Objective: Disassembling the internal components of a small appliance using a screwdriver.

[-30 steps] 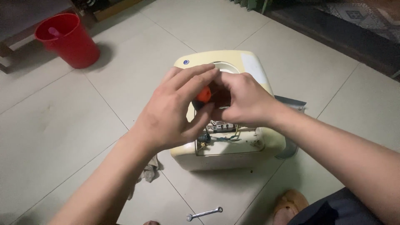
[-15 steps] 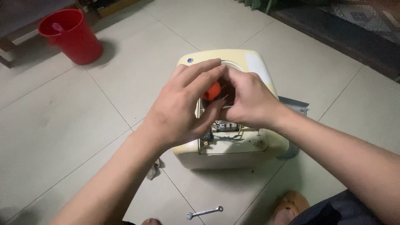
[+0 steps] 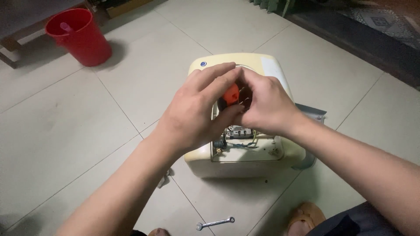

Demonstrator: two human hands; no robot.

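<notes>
Both hands meet over the open end of a cream water heater [image 3: 245, 144] lying on its back on the floor. The left hand [image 3: 199, 111] curls round an orange-handled screwdriver [image 3: 231, 93], gripping it, while the right hand [image 3: 267, 107] closes in beside it, seemingly steadying; what it pinches I cannot tell. Wiring shows in the near opening. Pale floor tiles [image 3: 65, 140] carry a red bucket [image 3: 78, 37] far left and a small spanner [image 3: 215, 223] near.
</notes>
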